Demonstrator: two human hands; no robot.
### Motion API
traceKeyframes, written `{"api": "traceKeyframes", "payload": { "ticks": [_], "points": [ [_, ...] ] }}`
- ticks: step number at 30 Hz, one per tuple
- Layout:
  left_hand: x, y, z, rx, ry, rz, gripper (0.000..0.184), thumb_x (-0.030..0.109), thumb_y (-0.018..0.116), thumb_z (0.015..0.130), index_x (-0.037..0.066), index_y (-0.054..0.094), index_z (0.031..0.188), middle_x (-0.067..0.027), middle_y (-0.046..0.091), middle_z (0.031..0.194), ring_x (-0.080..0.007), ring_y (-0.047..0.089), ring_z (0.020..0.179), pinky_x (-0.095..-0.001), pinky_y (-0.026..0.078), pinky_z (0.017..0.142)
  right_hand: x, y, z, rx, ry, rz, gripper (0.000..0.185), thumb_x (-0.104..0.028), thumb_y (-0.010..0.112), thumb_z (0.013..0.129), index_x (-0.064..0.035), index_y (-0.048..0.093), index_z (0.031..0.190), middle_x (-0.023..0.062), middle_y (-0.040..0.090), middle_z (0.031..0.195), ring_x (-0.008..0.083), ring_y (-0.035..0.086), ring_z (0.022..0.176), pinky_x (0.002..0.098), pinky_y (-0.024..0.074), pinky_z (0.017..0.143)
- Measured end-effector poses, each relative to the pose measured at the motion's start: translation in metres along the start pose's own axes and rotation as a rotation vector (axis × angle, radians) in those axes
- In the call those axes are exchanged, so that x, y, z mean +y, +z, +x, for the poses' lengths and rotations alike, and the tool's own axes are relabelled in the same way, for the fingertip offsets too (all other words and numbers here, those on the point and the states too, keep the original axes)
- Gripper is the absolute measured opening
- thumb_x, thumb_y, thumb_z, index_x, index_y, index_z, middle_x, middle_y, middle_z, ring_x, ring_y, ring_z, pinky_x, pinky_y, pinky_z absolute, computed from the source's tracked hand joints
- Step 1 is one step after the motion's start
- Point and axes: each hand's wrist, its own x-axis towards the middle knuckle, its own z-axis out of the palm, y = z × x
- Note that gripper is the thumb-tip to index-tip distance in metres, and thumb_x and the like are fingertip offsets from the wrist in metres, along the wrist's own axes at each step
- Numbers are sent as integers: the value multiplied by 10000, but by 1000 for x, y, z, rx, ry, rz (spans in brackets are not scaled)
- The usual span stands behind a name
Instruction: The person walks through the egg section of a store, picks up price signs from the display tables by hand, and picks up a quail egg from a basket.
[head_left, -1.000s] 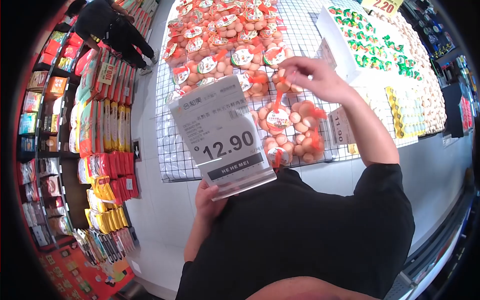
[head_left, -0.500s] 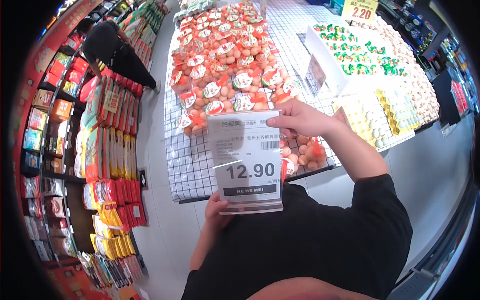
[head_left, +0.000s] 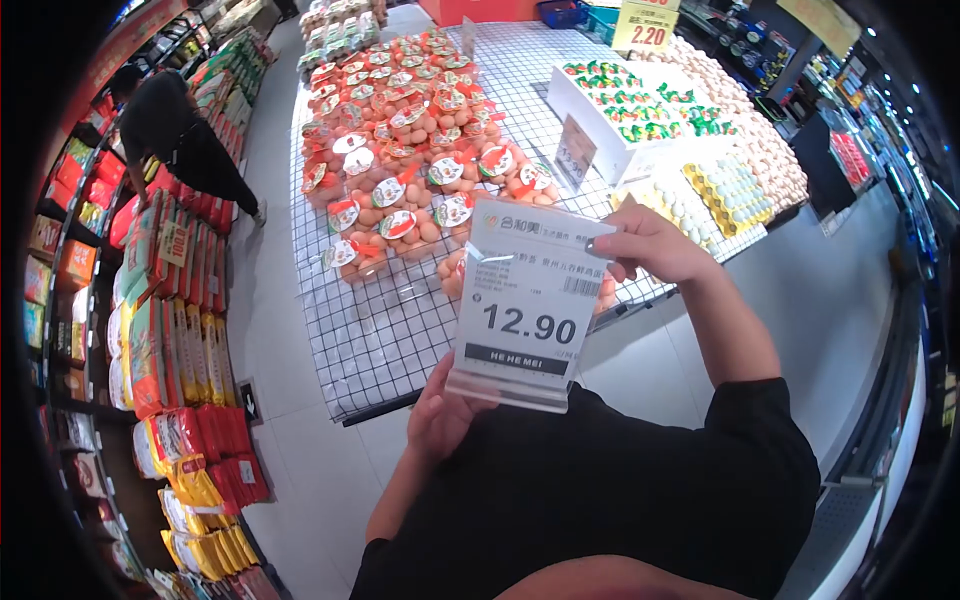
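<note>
A clear price sign stand [head_left: 530, 300] reading 12.90 is held up in front of my chest. My left hand [head_left: 442, 408] grips its lower left corner, with part of the fingers behind the base. At the upper right edge my right hand [head_left: 655, 243] pinches the sign, thumb on the front face. Beyond it, net bags of brown eggs [head_left: 400, 130] with red ties and round labels lie on a white grid-topped table [head_left: 360, 350]. The sign hides some of the nearest bags.
A white box [head_left: 600, 130] with green-wrapped items, egg trays [head_left: 725, 195] and loose eggs [head_left: 770, 150] occupy the table's right side. A person [head_left: 165, 130] in dark clothes bends at the left shelves. Stacked packages [head_left: 160, 350] line the left aisle.
My right hand has come from above the egg bags to the sign's top right edge and closed on it. The view has shifted, showing more of the table's far end.
</note>
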Motion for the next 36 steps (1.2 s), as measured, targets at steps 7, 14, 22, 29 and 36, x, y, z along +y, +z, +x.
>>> {"api": "traceKeyframes", "payload": {
  "ticks": [7,14,22,29,36],
  "points": [
    [-14,-28,-10,69,35,-44,684,316,550,890,36,279,1453,-226,430,1394,-327,583,1104,-423,450,968,-10,-37,-23,447,4,96,233,-262,590,937,-54,630,840,-13,561,593,37,467,504,187,342,481],
    [-45,-88,-15,422,-26,61,454,260,529,904,15,487,1283,-169,620,1101,-278,633,915,-388,497,849,-4,-135,29,767,-133,92,254,-289,597,938,-63,565,826,31,607,671,91,531,560,231,387,532],
    [-133,-126,2,966,-86,179,268,251,522,920,38,581,1072,-71,602,868,-210,600,752,-351,498,712,32,-258,174,838,-180,-53,342,-318,544,959,12,635,961,84,672,802,139,633,679,272,461,607],
    [-175,-79,61,1264,86,226,251,194,508,939,19,564,1109,-104,616,921,-194,615,741,-314,521,702,99,-342,342,804,-91,-551,437,-385,494,903,-7,712,903,162,705,824,278,690,787,384,521,747],
    [-223,-52,60,1488,141,339,237,153,535,941,15,549,1134,-115,628,961,-183,626,758,-300,528,717,184,-348,469,723,66,-764,470,-395,445,898,-8,705,957,242,675,1000,391,634,1004,463,480,907]
  ]
}}
